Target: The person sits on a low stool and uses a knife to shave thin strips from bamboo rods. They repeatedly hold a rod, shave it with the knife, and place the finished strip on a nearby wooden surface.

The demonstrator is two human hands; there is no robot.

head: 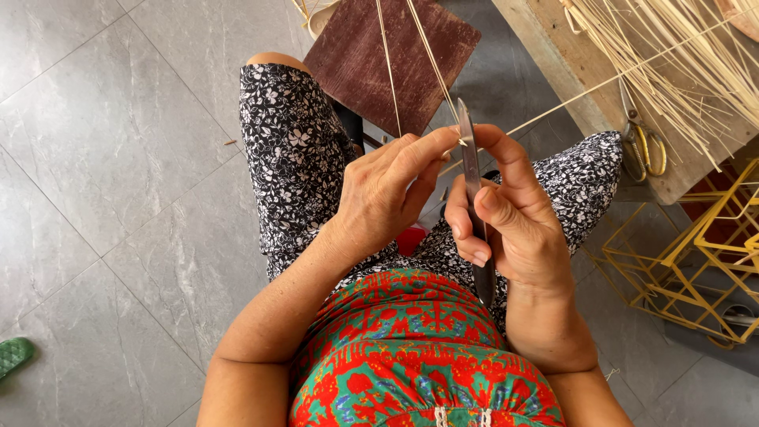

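Observation:
My right hand grips a knife with a grey blade pointing up and away from me, thumb lying along it. My left hand pinches a thin pale bamboo strip against the blade near its tip, index finger stretched over it. Two thin strips run from the blade up past a dark brown board on the floor. Both hands hover over my lap, above black-and-white floral trousers.
A wooden bench at the upper right carries a pile of pale strips and yellow-handled scissors. A yellow wire rack stands at the right. Grey floor tiles spread left, with a green sandal.

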